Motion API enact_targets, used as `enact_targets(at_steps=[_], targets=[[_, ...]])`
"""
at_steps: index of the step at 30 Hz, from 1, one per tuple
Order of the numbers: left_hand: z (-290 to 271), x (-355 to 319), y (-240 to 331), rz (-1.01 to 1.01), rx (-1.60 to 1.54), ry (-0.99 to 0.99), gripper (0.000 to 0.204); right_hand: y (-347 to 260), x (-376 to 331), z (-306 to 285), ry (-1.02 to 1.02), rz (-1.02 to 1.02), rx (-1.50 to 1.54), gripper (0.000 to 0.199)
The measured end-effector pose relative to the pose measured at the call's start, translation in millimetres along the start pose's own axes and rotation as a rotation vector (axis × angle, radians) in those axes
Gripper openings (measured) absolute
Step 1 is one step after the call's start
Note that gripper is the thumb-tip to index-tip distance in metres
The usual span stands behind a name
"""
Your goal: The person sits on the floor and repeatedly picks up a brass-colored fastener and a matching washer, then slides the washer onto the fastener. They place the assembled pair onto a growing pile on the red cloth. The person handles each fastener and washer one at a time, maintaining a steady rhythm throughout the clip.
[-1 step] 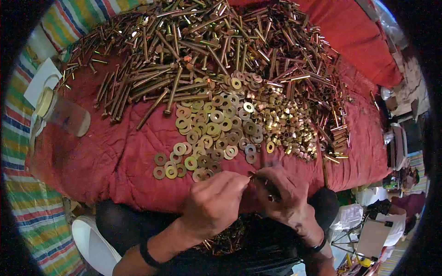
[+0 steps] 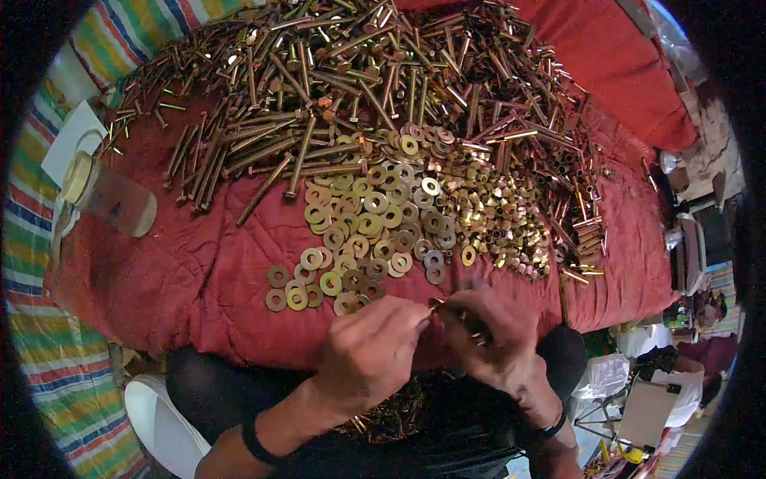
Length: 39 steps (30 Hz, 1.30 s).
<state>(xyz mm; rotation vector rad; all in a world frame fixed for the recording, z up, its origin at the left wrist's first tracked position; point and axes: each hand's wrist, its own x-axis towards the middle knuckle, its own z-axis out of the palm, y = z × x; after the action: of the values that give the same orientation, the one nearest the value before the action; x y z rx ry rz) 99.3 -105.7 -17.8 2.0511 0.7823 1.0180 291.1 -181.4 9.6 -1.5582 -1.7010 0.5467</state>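
My left hand (image 2: 371, 343) is closed in a pinch, its fingertips on a small brass-coloured metal piece (image 2: 435, 303) whose kind is too small to make out. Opposite it, touching or nearly touching the same piece, the fingertips of my right hand (image 2: 499, 331) are smeared by motion. Small shiny metal pieces (image 2: 479, 338) show inside the curled fingers of that hand. Just beyond my hands lies a spread of flat washers (image 2: 371, 223). Right of them is a heap of brass-coloured nuts (image 2: 499, 211).
Long hex bolts (image 2: 299, 156) are piled across the far side of the red cloth (image 2: 207, 263). Metal sleeves (image 2: 589, 231) lie at the right. A lidded clear jar (image 2: 120, 199) rests on its side at the left. More metal hardware (image 2: 391, 415) lies in my lap.
My right hand has turned slightly at the fingertips, and the shiny pieces in it have shifted a little up and right. My left hand has barely moved.
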Motion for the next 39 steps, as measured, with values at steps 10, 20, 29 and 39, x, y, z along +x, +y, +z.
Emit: enact_targets(at_steps=[10,20,29,39], targets=[[-6.6,3.0,14.2,-0.369,-0.407,-0.127,0.015,6.8,23.9,7.7,0.439,0.435,1.587,0.04],[-13.0,2.8,10.4,-0.448,-0.52,-0.091,0.013,-6.6,34.2,21.9,0.475,0.513,1.326,0.048],[-14.2,3.4,13.4,-0.498,-0.563,-0.132,0.011,-11.2,32.4,18.2,0.619,0.699,1.077,0.04],[-6.0,0.2,15.0,-0.41,-0.59,-0.11,0.011,-12.5,31.0,33.3,0.692,0.621,0.899,0.061]])
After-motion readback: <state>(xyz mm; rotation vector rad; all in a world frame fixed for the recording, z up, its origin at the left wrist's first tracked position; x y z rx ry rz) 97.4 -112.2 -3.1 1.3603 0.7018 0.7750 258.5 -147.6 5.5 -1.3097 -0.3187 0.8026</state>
